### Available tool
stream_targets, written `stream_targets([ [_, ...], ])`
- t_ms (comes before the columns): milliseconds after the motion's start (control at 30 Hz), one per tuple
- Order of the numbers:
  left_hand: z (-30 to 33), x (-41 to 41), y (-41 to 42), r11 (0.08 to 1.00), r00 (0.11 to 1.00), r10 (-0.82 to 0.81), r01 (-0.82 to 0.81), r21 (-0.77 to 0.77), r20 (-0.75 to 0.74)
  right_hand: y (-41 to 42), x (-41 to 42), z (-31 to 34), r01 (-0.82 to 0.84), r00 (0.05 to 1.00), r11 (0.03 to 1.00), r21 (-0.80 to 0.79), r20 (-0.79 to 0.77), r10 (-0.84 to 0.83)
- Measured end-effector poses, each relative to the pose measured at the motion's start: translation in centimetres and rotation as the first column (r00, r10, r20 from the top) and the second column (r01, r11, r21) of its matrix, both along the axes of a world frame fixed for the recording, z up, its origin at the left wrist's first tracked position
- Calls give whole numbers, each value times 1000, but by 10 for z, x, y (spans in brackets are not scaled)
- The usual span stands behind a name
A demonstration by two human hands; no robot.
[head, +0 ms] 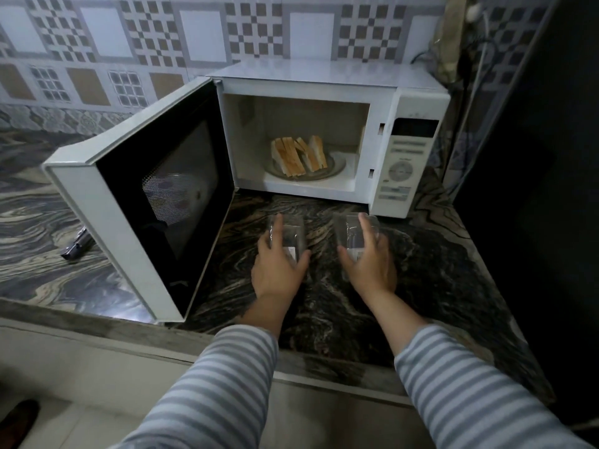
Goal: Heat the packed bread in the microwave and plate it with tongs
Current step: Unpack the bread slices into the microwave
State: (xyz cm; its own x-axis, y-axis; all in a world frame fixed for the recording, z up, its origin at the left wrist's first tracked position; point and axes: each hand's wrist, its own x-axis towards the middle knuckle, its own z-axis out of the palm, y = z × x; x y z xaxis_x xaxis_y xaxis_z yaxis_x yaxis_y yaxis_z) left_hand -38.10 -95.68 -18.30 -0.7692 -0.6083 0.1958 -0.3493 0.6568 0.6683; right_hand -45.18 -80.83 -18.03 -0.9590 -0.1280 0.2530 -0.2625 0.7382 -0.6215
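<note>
A white microwave (402, 102) stands on the dark marbled counter with its door (97, 202) swung wide open to the left. Inside, several triangular bread slices (296, 155) stand on a glass plate (337, 165). In front of the microwave my left hand (278, 267) grips a clear plastic wrapper (293, 233) with a white label. My right hand (369, 260) grips a second clear plastic wrapper (348, 231), also labelled. Both wrappers look empty and are held just above the counter. Metal tongs (76, 246) lie on the counter left of the door.
Patterned tiles cover the wall behind. Cables and a wall socket (470, 14) hang at the back right, beside a tall dark surface (551, 157). The counter's front edge (97, 322) runs below my forearms. A dark shoe (17, 419) shows at the bottom left.
</note>
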Motion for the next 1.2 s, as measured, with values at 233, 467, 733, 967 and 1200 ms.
stream_targets([
  [233, 47, 8, 2, 996, 976, -27, 9, -84, -218, -4, 9, 45, 34, 990, 997, -69, -134, -43],
  [467, 130, -2, -5, 995, 903, -79, 48, -84, -423, -9, 7, 131, -26, 956, 992, -126, -295, -12],
  [733, 221, -64, -27, 986, 887, -127, 64, -154, -444, -25, -51, 216, -7, 940, 985, -171, -337, -52],
  [967, 284, -164, -59, 985, 931, -121, 70, -155, -346, -54, -144, 279, 9, 960, 985, -172, -275, -56],
  [1200, 280, -250, -84, 987, 972, -128, 105, -121, -197, -87, -229, 280, 44, 986, 996, -83, -158, -56],
])
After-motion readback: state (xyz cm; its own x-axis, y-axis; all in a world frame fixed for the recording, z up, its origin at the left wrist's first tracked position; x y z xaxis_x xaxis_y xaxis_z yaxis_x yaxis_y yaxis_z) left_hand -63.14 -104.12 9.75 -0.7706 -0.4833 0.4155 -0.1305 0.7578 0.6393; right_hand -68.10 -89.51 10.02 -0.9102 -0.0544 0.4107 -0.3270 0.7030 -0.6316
